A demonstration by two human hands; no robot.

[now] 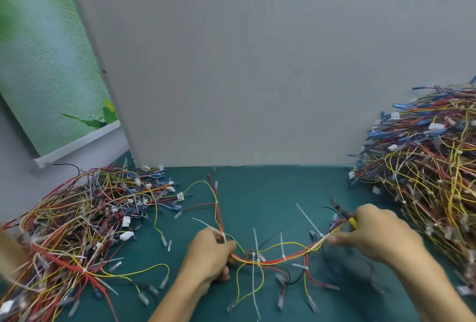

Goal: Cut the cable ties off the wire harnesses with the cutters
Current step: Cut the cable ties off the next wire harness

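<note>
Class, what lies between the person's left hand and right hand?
In the head view, a wire harness of red and yellow wires runs from the left hand to the right hand, which holds the cutters; white cable ties stick out of it.

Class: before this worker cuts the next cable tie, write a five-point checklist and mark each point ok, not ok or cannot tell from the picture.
1. Left hand grips the harness: ok.
2. Right hand holds the cutters: ok.
3. Harness spans both hands above the mat: ok, sagging slightly mid-span.
4. Cutter tips placed at a cable tie: not ok; they point up, away from the bundle.
5. Cutter blades open: cannot tell; blurred.
</note>
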